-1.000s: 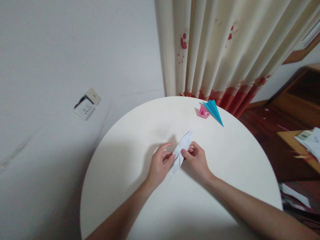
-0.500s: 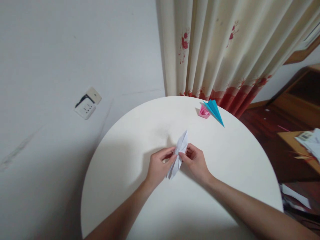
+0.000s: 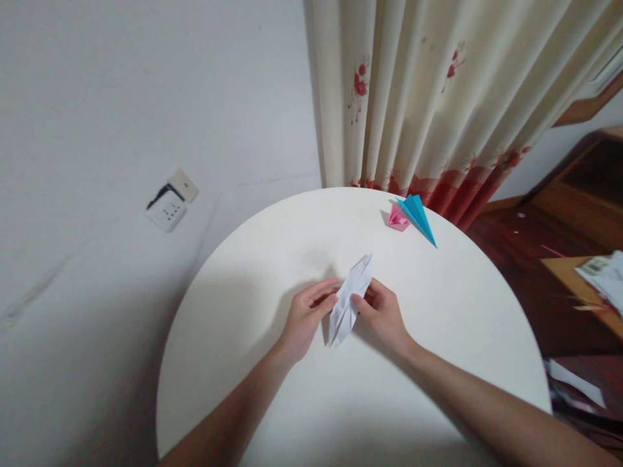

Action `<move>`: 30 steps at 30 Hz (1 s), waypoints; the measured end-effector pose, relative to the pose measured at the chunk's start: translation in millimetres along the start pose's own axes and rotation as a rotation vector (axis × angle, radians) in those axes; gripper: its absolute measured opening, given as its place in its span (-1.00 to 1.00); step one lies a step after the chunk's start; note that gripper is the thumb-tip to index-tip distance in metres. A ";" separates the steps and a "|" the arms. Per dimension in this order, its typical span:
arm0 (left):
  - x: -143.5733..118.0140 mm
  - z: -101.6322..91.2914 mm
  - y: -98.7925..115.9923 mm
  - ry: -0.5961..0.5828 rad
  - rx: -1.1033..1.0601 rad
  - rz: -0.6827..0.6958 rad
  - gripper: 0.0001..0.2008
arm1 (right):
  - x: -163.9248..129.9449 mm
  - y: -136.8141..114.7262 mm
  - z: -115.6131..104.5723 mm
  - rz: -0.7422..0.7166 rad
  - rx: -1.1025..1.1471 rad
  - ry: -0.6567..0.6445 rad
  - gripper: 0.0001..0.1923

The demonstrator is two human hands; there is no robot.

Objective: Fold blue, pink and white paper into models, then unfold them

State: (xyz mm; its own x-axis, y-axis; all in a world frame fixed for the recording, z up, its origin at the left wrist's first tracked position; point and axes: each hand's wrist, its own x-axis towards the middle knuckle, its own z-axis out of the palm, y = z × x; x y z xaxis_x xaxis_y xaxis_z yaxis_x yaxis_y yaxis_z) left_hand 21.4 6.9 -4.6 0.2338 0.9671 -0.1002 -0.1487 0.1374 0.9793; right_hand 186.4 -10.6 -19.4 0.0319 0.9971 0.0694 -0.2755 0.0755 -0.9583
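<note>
White folded paper model (image 3: pixel 351 298), long and pointed, sat pinched between the left hand (image 3: pixel 307 319) and right hand (image 3: pixel 383 316) just above the round white bench (image 3: pixel 438 337). Grip looked light, I think, so pulling unevenly could've torn or skewed a crease.

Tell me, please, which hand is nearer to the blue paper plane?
Right. The right hand holds the white folded paper below and left of the blue paper plane; the left hand is farther left.
</note>
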 end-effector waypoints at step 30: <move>-1.1 6.7 5.2 0.107 0.111 -0.014 -0.65 | 0.5 -5.7 -3.0 -0.126 -0.243 0.114 -0.70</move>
State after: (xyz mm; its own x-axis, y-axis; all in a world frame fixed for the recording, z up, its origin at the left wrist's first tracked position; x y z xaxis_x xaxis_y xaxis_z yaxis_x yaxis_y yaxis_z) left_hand 26.8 5.1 1.7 0.1306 0.9834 -0.1264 -0.0378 0.1323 0.9905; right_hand 190.9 -10.5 -14.7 0.1630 0.9712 0.1738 -0.0253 0.1802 -0.9833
